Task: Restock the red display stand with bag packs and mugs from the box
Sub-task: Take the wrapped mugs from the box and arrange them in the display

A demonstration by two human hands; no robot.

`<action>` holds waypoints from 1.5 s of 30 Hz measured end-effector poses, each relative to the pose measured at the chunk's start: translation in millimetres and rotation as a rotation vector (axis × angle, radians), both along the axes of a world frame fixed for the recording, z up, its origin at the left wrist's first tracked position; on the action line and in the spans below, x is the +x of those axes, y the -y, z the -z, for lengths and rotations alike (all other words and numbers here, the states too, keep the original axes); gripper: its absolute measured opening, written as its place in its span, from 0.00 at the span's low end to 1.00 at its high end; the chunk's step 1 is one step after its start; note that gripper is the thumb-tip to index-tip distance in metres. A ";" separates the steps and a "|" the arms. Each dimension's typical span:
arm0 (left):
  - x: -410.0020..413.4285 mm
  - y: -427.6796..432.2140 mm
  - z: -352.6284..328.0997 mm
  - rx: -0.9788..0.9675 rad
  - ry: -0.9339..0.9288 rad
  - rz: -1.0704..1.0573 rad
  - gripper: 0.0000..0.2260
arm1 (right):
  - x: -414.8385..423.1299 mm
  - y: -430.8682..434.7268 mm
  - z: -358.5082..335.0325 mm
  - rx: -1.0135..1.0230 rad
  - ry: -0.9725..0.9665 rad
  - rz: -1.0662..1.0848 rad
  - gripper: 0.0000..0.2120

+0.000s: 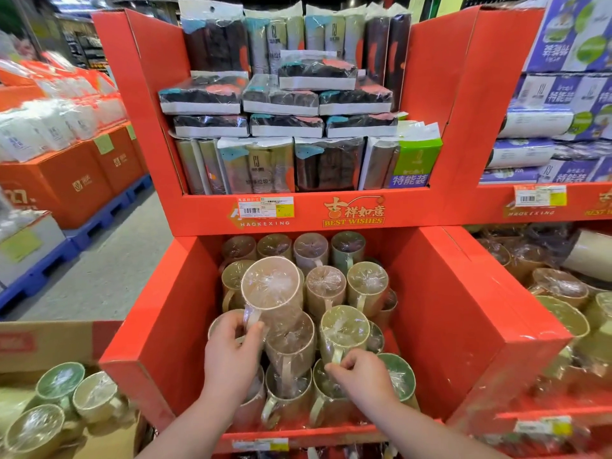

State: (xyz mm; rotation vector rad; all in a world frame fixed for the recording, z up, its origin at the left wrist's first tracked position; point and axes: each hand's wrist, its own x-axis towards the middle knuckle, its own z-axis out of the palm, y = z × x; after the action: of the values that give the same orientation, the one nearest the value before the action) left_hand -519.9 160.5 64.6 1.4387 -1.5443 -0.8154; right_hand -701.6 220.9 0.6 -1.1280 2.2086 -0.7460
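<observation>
two bare forearms are seen entering from the bottom edge. the left hand (231,352) is closed round the handle of a beige mug (273,289), fingers curled and thumb pressed on the handle; this mug is held tilted, mouth towards the camera, above the other mugs. the right hand (361,376) is curled, fingertips pinched on the handle of a green mug (344,329), which is seated on the layer below it. both mugs are wrapped in clear film and are located in the lower bin (463,309) of the red stand (430,94). the bin is stocked with further wrapped mugs (326,286), stacked in more than one layer, handles mostly turned to the front. on the upper shelf (331,210) bag packs (284,97) are stacked: upright packs at the bottom and back, flat packs laid in rows above, and one flat pack on top. a price label (265,207) is fixed to the shelf front. at lower left a cardboard box (46,342) is noted beside the stand, with three wrapped mugs (59,385) visible in it. a second red stand (543,200) is set against the right side, loaded with purple packs above and mugs below. orange cartons (66,180) on blue pallets (99,223) are recorded at left.
</observation>
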 end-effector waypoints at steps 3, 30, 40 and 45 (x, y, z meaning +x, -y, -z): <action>-3.1 -0.9 -1.3 -0.003 -0.014 0.005 0.06 | 0.5 0.0 0.4 0.005 -0.016 -0.019 0.16; -82.5 -8.5 -1.6 -0.021 0.038 0.396 0.07 | -71.7 -16.0 -96.0 -0.385 -0.169 -0.218 0.43; -113.4 -7.2 0.4 -0.011 0.180 0.639 0.09 | -94.6 -20.3 -105.3 -0.076 -0.272 -0.141 0.54; -104.2 14.5 22.3 -0.103 0.613 0.679 0.25 | -102.5 -14.5 -100.0 0.111 -0.308 -0.146 0.57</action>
State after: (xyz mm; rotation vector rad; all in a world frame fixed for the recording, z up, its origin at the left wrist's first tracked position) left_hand -624.1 146.0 42.4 1.1352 -2.5834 -0.6743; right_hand -804.1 235.4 100.6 -1.4073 2.3495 -0.4041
